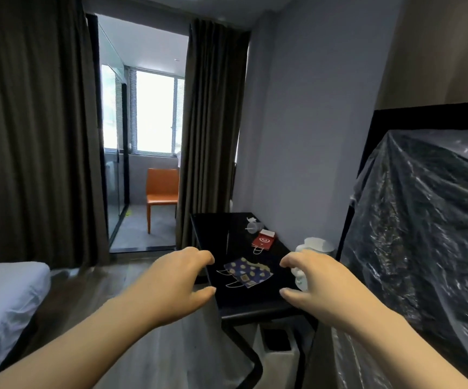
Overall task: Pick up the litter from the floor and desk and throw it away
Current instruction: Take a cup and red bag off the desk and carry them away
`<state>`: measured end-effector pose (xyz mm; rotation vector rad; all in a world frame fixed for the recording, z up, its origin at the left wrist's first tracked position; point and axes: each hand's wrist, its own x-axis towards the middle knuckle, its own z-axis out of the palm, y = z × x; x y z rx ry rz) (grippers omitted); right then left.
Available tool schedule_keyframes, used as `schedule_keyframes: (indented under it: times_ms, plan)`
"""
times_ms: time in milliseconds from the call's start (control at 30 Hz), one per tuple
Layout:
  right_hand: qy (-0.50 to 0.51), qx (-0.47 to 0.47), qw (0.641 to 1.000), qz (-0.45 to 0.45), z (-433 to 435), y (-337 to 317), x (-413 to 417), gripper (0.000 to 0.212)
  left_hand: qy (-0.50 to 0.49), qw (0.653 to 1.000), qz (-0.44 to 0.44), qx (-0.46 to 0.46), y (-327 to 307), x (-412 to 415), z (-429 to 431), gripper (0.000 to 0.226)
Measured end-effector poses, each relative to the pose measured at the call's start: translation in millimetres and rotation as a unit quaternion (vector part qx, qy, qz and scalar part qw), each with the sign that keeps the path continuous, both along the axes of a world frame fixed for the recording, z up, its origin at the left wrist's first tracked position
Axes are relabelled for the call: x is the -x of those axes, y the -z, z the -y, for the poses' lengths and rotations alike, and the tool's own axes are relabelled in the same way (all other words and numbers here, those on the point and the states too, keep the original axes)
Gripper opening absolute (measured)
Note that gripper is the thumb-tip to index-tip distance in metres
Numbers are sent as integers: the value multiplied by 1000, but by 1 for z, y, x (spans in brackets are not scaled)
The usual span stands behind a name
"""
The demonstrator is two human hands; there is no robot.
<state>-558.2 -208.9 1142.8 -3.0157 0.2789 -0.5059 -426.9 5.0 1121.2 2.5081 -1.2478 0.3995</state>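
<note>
**Head view.** A black desk (213, 228) stands against the grey wall (311, 122) at centre right. Litter on the desk, from far to near:
- a clear plastic cup (254, 226) lying on its side at the far end;
- a red paper bag (263, 241) lying flat just in front of it;
- blue patterned bags (245, 272) with white handles, overlapping one another, near the front edge.

The left hand (182, 279) hovers at the desk's left edge, fingers loosely curved and parted from the thumb, holding nothing. The right hand (314, 279) mirrors it over the desk's right side, likewise relaxed. The blue bags lie between the two hands, untouched. A white container (318, 245) stands at the right edge of the desk, just above the right hand in the frame.

A bulky dark object under clear plastic sheeting (423, 234) fills the right of the frame, close against the desk. A pale bin (279, 349) sits below the desktop. At lower left is a bed (2, 299) with a white sheet. Dark curtains (30, 136) flank an opening at upper centre — beyond it stand an orange chair (161, 192) and a bright window (154, 110).

A small white item (300, 279) shows in the gap between the right fingers and thumb; what it is, and whether the hand touches it, cannot be made out. The bin is partly hidden by the desk — its contents do not show.
</note>
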Motion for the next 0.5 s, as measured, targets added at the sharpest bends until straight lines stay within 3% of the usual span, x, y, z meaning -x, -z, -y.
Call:
schedule_keyframes:
  times_ms: [500]
  plan:
    - [8,-59,998,-9,87,26,-282,48,5,999,-17,-38,2,-280,79,46]
